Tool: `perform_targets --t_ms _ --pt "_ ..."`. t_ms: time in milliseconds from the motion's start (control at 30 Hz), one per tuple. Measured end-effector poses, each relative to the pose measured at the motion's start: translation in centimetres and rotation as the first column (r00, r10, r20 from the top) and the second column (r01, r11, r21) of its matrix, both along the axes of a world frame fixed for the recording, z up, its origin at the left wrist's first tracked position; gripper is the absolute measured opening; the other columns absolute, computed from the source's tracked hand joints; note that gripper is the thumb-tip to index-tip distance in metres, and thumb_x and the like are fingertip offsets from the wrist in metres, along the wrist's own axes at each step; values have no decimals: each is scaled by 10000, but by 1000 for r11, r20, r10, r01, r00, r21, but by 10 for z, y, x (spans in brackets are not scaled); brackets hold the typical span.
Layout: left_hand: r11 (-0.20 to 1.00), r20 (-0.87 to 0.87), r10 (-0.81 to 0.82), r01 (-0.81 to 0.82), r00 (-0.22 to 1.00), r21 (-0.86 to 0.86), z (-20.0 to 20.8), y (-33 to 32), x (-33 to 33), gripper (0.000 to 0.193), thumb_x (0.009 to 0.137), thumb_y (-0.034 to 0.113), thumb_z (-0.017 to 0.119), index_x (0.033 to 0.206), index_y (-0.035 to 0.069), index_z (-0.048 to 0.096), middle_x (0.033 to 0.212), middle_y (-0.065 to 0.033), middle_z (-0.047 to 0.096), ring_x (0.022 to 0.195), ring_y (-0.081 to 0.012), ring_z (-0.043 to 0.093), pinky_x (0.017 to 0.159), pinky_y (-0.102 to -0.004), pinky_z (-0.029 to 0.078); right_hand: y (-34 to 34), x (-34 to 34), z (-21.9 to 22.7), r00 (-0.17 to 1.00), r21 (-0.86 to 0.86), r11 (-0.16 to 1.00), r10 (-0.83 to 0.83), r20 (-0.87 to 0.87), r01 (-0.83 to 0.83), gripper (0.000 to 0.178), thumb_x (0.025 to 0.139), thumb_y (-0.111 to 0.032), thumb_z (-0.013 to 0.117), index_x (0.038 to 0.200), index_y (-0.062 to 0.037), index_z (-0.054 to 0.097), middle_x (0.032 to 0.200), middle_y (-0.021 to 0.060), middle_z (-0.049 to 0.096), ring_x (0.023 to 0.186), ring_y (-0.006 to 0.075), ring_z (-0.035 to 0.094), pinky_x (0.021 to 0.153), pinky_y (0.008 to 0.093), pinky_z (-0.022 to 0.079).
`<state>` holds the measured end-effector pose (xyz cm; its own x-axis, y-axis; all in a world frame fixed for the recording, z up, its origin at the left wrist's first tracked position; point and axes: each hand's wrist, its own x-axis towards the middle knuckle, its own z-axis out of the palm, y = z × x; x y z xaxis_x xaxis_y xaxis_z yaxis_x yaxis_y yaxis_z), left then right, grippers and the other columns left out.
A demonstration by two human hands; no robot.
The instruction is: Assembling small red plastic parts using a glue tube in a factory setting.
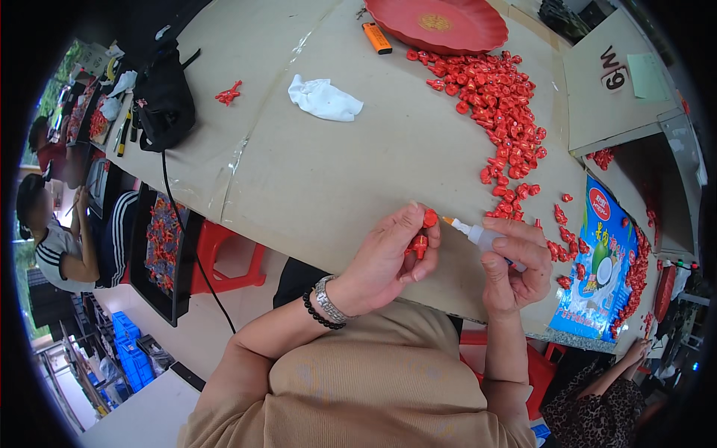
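Note:
My left hand (388,257) pinches a small glossy red plastic piece (429,217) between thumb and forefinger. A second red piece (419,246) sits lower in the same fingers. In my right hand (519,261) is a small translucent squeeze bottle (482,237), tilted so that its orange tip points left. That tip is close to the upper red piece; I cannot tell whether they touch. Both hands are above the table's near edge. A large heap of similar red pieces (500,112) spreads over the table beyond my right hand.
A red scalloped tray (485,33), an orange lighter (377,39), a white cloth (325,99) and a black bag (166,101) lie on the table (358,164). A blue printed sheet (597,257) is at right, below a box-like shelf (620,82). Other people sit left and lower right.

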<state>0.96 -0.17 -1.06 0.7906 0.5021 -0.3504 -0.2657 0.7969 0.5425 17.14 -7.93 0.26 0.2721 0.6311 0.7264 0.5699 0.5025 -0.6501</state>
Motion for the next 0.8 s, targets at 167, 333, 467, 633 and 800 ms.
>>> perform_targets --t_ms 167,333,467,633,800 --pt "1000 -2 25 -25 1000 -3 2 0 0 396 979 437 388 899 70 514 760 -30 526 483 -108 443 405 -225 296 -2 0 2 1000 -13 1000 -3 13 3 207 766 -63 720 894 -6 568 869 192 656 748 233 651 586 288 511" --pt "999 30 39 -39 999 -30 1 0 1 346 975 403 424 926 77 527 790 -35 548 490 -111 447 410 -223 298 -3 2 1 1000 13 1000 7 -14 -7 218 779 -85 722 904 -16 557 891 198 657 750 225 648 600 283 507" --pt "998 64 58 -55 996 -44 -1 0 0 293 963 358 472 988 76 546 835 -31 562 516 -106 453 426 -214 303 -5 1 0 999 6 1000 -4 -52 4 223 787 -104 721 907 -19 553 903 200 656 771 221 646 637 284 509" --pt "994 93 105 -101 990 -45 0 0 1 253 938 305 534 1044 76 558 881 -22 572 555 -97 460 450 -205 314 -5 2 0 993 17 1000 8 -120 -6 223 796 -124 718 903 -21 552 927 204 654 789 218 645 671 284 508" --pt "995 116 95 -92 989 -30 -2 1 0 227 929 274 556 1048 80 560 894 -22 580 572 -93 461 459 -205 321 -4 1 -1 990 21 1000 17 -141 -15 222 795 -125 718 900 -22 552 936 207 651 793 221 646 675 283 507"
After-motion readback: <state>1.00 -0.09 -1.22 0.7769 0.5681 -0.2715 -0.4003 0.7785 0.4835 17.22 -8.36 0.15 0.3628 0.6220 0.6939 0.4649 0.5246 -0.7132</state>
